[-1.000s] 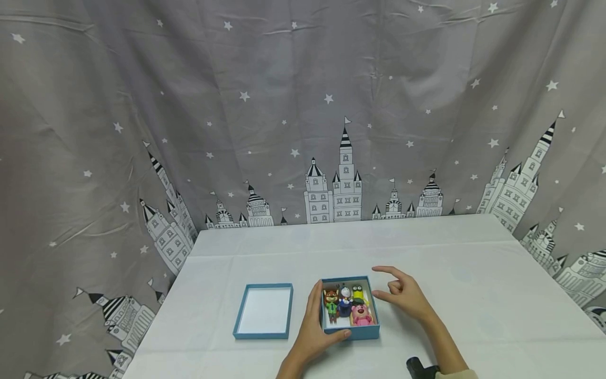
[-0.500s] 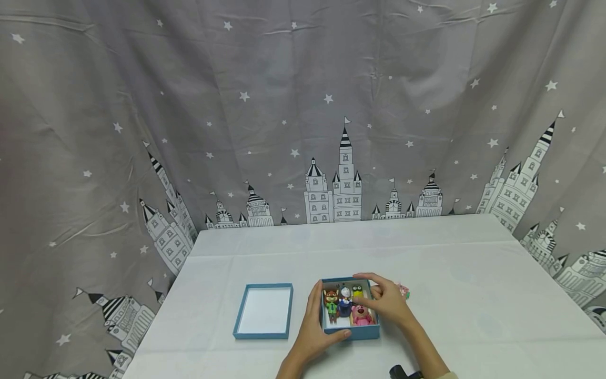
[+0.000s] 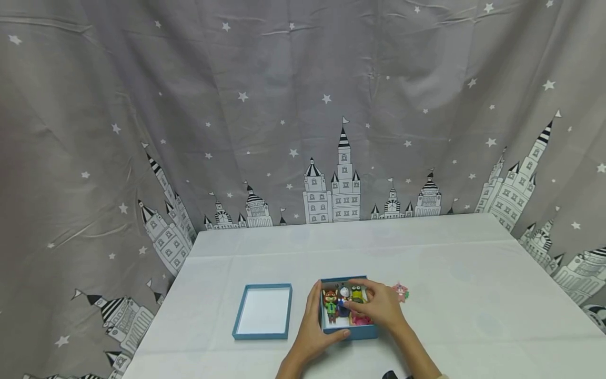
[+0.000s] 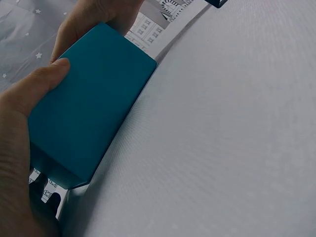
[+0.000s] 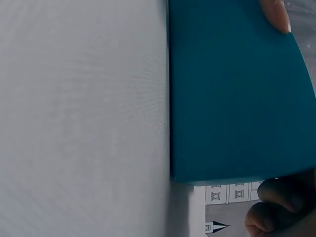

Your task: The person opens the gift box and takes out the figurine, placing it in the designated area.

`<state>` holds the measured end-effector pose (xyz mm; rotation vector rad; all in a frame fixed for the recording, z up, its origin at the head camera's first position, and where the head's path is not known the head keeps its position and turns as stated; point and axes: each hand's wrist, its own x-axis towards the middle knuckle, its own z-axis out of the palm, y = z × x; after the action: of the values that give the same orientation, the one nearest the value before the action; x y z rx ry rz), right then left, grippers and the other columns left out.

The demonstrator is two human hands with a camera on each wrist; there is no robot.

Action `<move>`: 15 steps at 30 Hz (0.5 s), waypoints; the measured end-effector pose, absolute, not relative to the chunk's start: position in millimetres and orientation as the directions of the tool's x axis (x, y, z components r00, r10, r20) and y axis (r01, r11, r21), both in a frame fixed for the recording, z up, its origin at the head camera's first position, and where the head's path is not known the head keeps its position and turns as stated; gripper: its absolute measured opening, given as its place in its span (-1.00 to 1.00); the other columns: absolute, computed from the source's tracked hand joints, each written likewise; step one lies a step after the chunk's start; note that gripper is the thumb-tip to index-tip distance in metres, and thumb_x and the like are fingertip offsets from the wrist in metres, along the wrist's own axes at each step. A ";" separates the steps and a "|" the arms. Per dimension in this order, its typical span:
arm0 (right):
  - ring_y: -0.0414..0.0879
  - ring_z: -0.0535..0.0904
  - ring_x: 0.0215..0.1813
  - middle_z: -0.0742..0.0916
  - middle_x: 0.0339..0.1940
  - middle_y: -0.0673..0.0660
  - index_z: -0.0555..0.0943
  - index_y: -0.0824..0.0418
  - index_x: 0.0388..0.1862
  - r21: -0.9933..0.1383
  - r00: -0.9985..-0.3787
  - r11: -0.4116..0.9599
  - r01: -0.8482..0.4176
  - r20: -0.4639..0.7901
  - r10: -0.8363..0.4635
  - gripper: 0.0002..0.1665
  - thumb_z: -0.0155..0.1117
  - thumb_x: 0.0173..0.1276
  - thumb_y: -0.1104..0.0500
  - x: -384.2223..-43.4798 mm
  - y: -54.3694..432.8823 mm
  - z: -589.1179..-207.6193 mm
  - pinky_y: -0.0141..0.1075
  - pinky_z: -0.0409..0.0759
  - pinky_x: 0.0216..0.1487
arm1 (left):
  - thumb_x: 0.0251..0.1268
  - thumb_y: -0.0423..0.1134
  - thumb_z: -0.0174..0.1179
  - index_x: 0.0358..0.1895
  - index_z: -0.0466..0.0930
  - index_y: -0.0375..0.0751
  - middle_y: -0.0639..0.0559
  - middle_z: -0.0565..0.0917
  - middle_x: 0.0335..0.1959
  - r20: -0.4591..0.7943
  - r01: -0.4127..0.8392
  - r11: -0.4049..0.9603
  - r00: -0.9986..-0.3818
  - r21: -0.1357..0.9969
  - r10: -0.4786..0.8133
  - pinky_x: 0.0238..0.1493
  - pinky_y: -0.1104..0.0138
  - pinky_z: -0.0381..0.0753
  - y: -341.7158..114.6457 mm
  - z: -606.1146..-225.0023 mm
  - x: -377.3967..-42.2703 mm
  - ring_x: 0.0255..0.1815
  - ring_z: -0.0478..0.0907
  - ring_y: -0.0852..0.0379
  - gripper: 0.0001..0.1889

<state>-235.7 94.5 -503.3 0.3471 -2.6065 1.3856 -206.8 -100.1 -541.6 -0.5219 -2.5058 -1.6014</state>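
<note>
A blue box [image 3: 362, 332] stands on the white table, its top uncovered. My left hand [image 3: 310, 331] grips it from the left, fingers along the left side and thumb [image 4: 49, 79] on the front wall. Inside lie a fox figurine [image 3: 330, 305] in green, a blue figurine with a white head [image 3: 343, 296], a yellow big-eyed figurine [image 3: 357, 292] and a pink bear figurine [image 3: 361, 319]. My right hand [image 3: 381, 305] reaches in from the right, thumb and index fingertips around the yellow figurine; I cannot tell whether they pinch it. Its other fingers [image 5: 276, 197] curl beside the box.
A shallow blue box lid [image 3: 262, 310] with a white inside lies left of the box. To the right, just past my right hand, a small pink figurine [image 3: 401, 292] rests on the table. A grey curtain [image 3: 303, 105] with castle prints hangs behind.
My right hand has moved left from beside the box to over the figurines inside, uncovering the pink figurine on the table. My left hand keeps its grip on the box.
</note>
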 end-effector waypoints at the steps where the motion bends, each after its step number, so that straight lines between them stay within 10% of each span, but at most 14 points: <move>1: -0.31 0.03 -0.77 0.29 -0.84 -0.04 0.67 0.00 -0.07 -0.771 -0.958 0.570 -0.284 0.260 -0.126 -0.42 0.55 -0.15 -0.09 -236.1 93.8 -503.5 -0.46 0.01 -0.79 | -0.19 0.09 0.44 0.48 -0.22 -0.03 -0.20 -0.11 0.46 0.283 0.350 0.380 -0.933 0.856 0.220 0.28 -0.15 0.07 -100.2 -541.5 -206.7 0.42 -0.10 -0.21 0.19; 15: -0.24 0.07 -0.70 0.26 -0.78 -0.11 0.68 -0.09 -0.08 -0.601 -0.956 0.749 -0.280 0.246 -0.160 -0.38 0.52 -0.21 -0.22 -236.3 88.6 -498.5 -0.41 0.01 -0.70 | -0.18 0.09 0.44 0.48 -0.25 0.07 -0.20 -0.11 0.46 0.277 0.343 0.387 -0.936 0.856 0.219 0.27 -0.16 0.07 -101.1 -541.0 -206.0 0.42 -0.11 -0.21 0.19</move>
<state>-236.3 88.6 -498.5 0.3509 -2.7680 0.9939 -206.0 -101.1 -541.0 -0.5127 -2.5156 -1.5969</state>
